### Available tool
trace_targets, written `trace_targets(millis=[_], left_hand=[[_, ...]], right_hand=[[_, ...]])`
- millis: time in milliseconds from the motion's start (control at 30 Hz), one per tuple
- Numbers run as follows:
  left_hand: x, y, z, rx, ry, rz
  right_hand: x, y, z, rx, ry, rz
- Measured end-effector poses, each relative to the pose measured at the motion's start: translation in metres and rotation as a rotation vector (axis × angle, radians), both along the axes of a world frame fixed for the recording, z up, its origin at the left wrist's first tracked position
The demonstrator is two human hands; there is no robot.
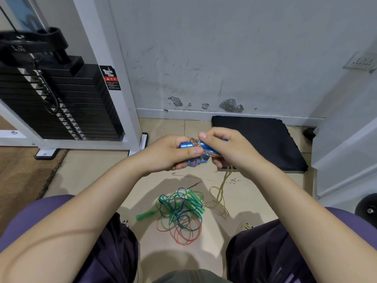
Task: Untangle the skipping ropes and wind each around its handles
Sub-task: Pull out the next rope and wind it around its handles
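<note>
The left hand grips the blue handles held above the floor; the right hand pinches the rope wound round them, thumb on top; a loose yellowish length hangs to the floor; a tangle of green, blue and orange ropes with green handles lies on the floor between the knees.

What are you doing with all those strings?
A person sitting on the floor holds a pair of blue handles in both hands. The left hand grips them while the right hand winds a speckled rope around them; the rest of that rope trails down to the tiles. Between the knees lies a tangled pile of ropes with green handles, not yet sorted.
</note>
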State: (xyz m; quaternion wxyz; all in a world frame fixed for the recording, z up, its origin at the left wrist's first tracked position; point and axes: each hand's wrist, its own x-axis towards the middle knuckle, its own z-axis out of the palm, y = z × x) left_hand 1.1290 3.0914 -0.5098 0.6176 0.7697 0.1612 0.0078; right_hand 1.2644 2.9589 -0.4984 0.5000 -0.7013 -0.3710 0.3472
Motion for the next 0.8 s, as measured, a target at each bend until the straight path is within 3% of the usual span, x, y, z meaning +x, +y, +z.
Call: trace_targets(millis=[200, 367, 467, 600, 800], left_hand=[[-0.001, 0.000, 0.004, -0.183, 0.102, -0.132], [-0.005, 0.002, 0.006, -0.114, 0.184, -0.238], [-0.004, 0.001, 0.004, -0.096, 0.106, -0.189], [-0.002, 0.006, 0.001, -0.169, -0.031, -0.018], [-0.001, 0.007, 0.005, -0.458, -0.152, 0.132]], right_hand=[[-0.002, 0.000, 0.008, 0.040, -0.017, 0.022], [-0.002, 0.001, 0.005, 0.034, -0.100, 0.064], [0.003, 0.001, 0.004, 0.030, -0.054, 0.036], [0.008, 0.002, -0.004, 0.069, 0.236, 0.095], [0.008, 0.005, -0.009, 0.061, 0.176, 0.129]])
